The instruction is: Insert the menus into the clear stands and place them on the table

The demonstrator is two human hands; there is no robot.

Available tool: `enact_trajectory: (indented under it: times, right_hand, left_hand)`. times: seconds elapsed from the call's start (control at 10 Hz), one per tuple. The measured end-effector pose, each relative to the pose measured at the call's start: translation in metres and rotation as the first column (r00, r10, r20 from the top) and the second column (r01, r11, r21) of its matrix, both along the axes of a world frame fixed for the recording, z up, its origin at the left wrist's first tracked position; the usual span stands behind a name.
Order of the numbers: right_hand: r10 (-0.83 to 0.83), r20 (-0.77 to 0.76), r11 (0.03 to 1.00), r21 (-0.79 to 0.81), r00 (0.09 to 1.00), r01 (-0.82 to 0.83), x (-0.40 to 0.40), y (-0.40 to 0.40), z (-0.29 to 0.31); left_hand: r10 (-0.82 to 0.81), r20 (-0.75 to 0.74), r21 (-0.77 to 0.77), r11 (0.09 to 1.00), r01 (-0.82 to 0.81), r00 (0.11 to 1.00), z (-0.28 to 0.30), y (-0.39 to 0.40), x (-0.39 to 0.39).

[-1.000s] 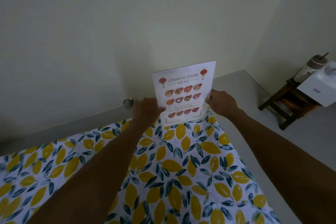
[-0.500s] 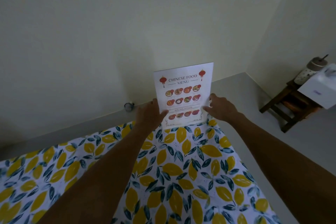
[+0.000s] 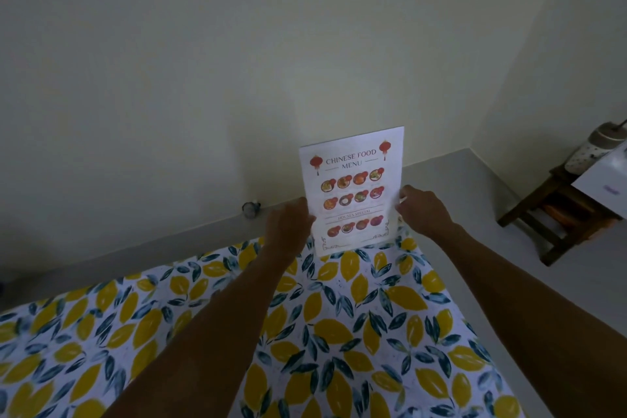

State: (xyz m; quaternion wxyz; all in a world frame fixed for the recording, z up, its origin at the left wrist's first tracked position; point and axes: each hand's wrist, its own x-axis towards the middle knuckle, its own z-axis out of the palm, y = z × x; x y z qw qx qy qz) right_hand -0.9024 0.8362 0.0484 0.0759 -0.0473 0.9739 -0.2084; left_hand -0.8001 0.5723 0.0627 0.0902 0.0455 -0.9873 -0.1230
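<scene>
A white "Chinese Food Menu" sheet (image 3: 354, 190) stands upright at the far edge of the table, inside a clear stand whose outline I can barely make out. My left hand (image 3: 288, 226) grips its lower left edge. My right hand (image 3: 420, 210) grips its right edge at mid height. The menu's bottom edge rests on the lemon-print tablecloth (image 3: 339, 332). Both forearms reach forward over the table.
The table's far edge lies close to a pale wall. A small round fitting (image 3: 251, 209) sits at the wall's base. A dark wooden stool (image 3: 556, 217) with a jar and a white box stands on the grey floor at the right.
The menu sits slightly farther from me and stands more upright. My right hand has slid a little up its right edge; my left hand stays on the left edge.
</scene>
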Motion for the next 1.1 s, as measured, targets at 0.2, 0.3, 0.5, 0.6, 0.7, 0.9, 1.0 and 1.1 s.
enact_trajectory:
  times: [0.2, 0.3, 0.5, 0.6, 0.7, 0.9, 1.0, 1.1]
  right_hand:
    - [-0.004, -0.114, 1.000, 0.018, 0.993, 0.006, -0.011, -0.004, -0.008]
    - [0.015, -0.140, 1.000, 0.024, 0.990, -0.012, -0.016, -0.005, -0.008]
    - [0.025, -0.117, 1.000, 0.018, 0.993, -0.023, -0.021, -0.010, -0.008]
    - [0.023, -0.087, 0.999, 0.026, 0.996, -0.021, -0.019, -0.010, -0.007]
    - [0.024, -0.052, 0.999, 0.032, 0.998, -0.022, -0.015, -0.010, -0.003]
    - [0.055, -0.018, 0.985, 0.165, 0.998, -0.052, -0.001, -0.007, 0.000]
    - [0.044, -0.079, 0.972, 0.232, 0.996, -0.025, 0.009, -0.005, -0.001]
    - [0.021, -0.091, 0.966, 0.260, 0.996, 0.003, 0.024, -0.003, 0.007]
  left_hand:
    - [0.032, -0.048, -0.026, 0.999, -0.033, 0.998, -0.005, -0.001, -0.001]
    - [0.042, -0.064, -0.037, 0.998, -0.044, 0.997, -0.007, -0.002, -0.006]
    - [0.037, 0.016, -0.111, 0.993, -0.035, 0.999, -0.011, -0.006, -0.011]
    - [0.061, -0.007, -0.001, 0.998, -0.061, 0.998, -0.009, -0.003, -0.009]
    - [0.059, 0.037, 0.036, 0.998, -0.060, 0.998, -0.008, -0.002, -0.007]
    - [0.028, 0.029, -0.035, 0.999, -0.027, 0.999, -0.011, -0.002, 0.001]
    - [0.044, 0.028, -0.176, 0.984, -0.038, 0.999, -0.014, -0.008, 0.008]
    - [0.100, 0.067, -0.186, 0.979, -0.086, 0.993, -0.009, -0.014, 0.018]
